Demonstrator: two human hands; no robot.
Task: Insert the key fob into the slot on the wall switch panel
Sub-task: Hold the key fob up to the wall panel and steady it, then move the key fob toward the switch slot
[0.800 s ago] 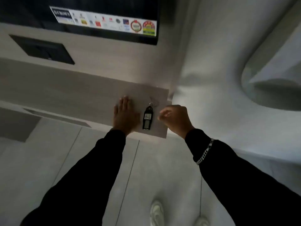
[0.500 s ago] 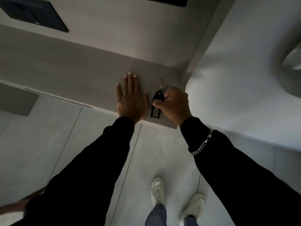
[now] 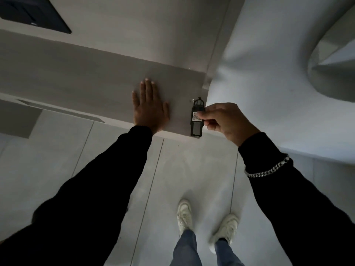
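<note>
The black key fob point(image 3: 196, 120) carries a white number label and hangs upright over the right end of the grey wooden shelf point(image 3: 76, 77). My right hand point(image 3: 224, 121) pinches it by its right edge between thumb and fingers. My left hand point(image 3: 149, 108) lies flat on the shelf, fingers spread, a short way left of the fob. A dark panel point(image 3: 32, 14) is set in the wall at the top left, far from both hands. No slot can be made out on it.
A white wall point(image 3: 269, 93) rises just right of the shelf end, with a curved opening at the far right. Below is a pale tiled floor point(image 3: 172, 179) with my feet in white shoes point(image 3: 207, 221).
My right hand reached the fob on the shelf, closed on it and lifted it up to the right. The left hand stayed flat. The view tilted down.
</note>
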